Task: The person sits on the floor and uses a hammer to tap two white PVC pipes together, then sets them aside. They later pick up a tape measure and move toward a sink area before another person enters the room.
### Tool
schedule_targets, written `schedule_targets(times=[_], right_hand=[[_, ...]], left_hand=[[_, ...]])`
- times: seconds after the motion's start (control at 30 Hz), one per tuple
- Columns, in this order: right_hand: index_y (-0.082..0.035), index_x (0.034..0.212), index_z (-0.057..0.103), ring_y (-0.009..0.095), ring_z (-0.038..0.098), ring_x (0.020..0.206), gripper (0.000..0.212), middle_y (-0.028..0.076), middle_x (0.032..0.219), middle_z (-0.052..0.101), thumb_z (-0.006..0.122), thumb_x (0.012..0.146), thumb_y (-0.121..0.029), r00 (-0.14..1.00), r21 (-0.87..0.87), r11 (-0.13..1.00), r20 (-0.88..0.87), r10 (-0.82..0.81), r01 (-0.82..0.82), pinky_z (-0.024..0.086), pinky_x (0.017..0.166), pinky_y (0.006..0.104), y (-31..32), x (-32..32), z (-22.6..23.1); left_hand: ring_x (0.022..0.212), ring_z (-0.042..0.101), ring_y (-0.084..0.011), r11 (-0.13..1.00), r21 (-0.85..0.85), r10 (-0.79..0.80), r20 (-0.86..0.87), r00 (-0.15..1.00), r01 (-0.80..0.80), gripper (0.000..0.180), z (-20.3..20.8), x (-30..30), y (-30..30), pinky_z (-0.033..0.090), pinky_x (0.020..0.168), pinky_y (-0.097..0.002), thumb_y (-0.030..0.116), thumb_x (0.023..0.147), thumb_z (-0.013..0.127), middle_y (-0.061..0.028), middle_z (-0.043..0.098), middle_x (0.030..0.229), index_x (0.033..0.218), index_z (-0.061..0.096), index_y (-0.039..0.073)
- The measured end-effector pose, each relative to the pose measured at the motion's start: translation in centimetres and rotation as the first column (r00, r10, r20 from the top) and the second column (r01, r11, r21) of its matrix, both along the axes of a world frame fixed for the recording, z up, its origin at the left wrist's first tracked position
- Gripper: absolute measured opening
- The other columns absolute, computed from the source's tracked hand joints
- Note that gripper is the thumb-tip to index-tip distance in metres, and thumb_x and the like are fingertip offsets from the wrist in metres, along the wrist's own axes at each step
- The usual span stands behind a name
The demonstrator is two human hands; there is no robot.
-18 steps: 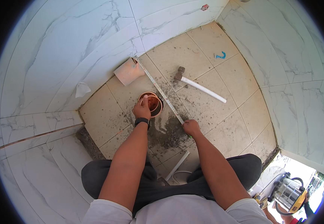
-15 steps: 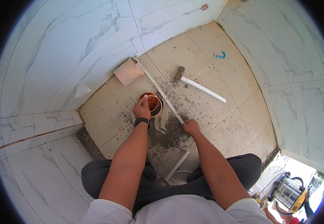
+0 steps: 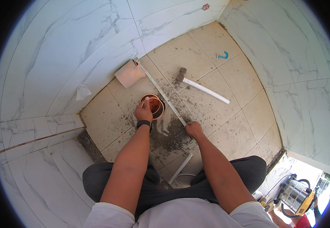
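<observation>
My left hand (image 3: 143, 111), a dark band on its wrist, pinches the rim of an orange pipe piece (image 3: 154, 103) sitting at a round opening in the floor; its thumb reaches inside the rim. Closed, my right hand (image 3: 194, 130) holds the near end of a measuring tape (image 3: 161, 91). A bit of green shows under that hand; the tape's case is mostly hidden. The tape runs diagonally past the opening to the wall's foot, its far end beside a loose length of orange pipe (image 3: 128, 73) lying against the wall.
Right of the tape lies a hammer (image 3: 205, 90) with a white handle. Grey rubble (image 3: 174, 140) surrounds the opening. A white tube (image 3: 181, 168) lies between my knees, a blue scrap (image 3: 222, 55) near the far corner. At lower right are a yellow-and-black machine (image 3: 297, 197) and another person's limbs.
The view shifts very slightly. Both hands keep their holds, and the tape stays stretched. At lower right, more of the other person's red clothing shows.
</observation>
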State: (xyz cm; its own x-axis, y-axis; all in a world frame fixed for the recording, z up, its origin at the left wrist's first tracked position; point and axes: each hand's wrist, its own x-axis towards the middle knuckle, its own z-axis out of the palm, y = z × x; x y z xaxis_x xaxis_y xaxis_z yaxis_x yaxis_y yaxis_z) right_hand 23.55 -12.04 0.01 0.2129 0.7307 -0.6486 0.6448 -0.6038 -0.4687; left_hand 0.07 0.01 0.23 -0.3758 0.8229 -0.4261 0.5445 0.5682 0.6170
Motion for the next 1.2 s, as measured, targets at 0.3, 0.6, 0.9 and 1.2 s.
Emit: schedule_targets(times=[0.3,0.6,0.9,1.2], right_hand=[[-0.009,0.094,0.075,0.039,0.065,0.095,0.03,0.02,0.098,0.069,0.055,0.077,-0.023,1.0,-0.006,1.0,0.005,0.016,-0.016,0.052,0.088,0.0439,0.3,-0.1,0.5],[-0.008,0.092,0.075,0.04,0.065,0.095,0.029,0.021,0.097,0.069,0.055,0.076,-0.023,1.0,-0.006,1.0,-0.015,0.013,-0.013,0.051,0.088,0.0442,0.2,0.2,0.2],[-0.008,0.091,0.075,0.04,0.065,0.093,0.029,0.022,0.095,0.069,0.055,0.076,-0.022,1.0,0.023,1.0,-0.017,0.012,-0.011,0.052,0.087,0.044,0.2,0.3,0.0],[-0.009,0.091,0.075,0.04,0.065,0.094,0.028,0.021,0.096,0.069,0.056,0.076,-0.023,1.0,0.004,1.0,-0.003,0.011,-0.011,0.052,0.087,0.0444,0.3,0.1,0.1]], left_hand=[[0.094,0.066,-0.0333,0.995,0.07,0.068,0.028,0.997,-0.069,0.066,2.9,0.8,-0.1,0.056,0.087,-0.0523,0.067,0.088,0.052,-0.0178,0.069,0.104,0.115,0.07,0.01],[0.102,0.064,-0.0347,0.998,-0.009,0.062,0.003,0.998,-0.062,0.072,3.0,0.9,-0.1,0.055,0.091,-0.0524,0.07,0.087,0.048,-0.0183,0.064,0.116,0.119,0.067,0.009],[0.106,0.061,-0.0363,0.998,-0.025,0.051,-0.026,0.998,-0.052,0.075,2.3,0.8,0.1,0.055,0.091,-0.055,0.073,0.086,0.046,-0.0183,0.06,0.122,0.122,0.065,0.011],[0.104,0.063,-0.0351,0.997,0.039,0.066,0.029,0.997,-0.068,0.075,2.4,0.7,0.0,0.054,0.09,-0.0533,0.074,0.084,0.048,-0.0174,0.064,0.116,0.118,0.069,0.01]])
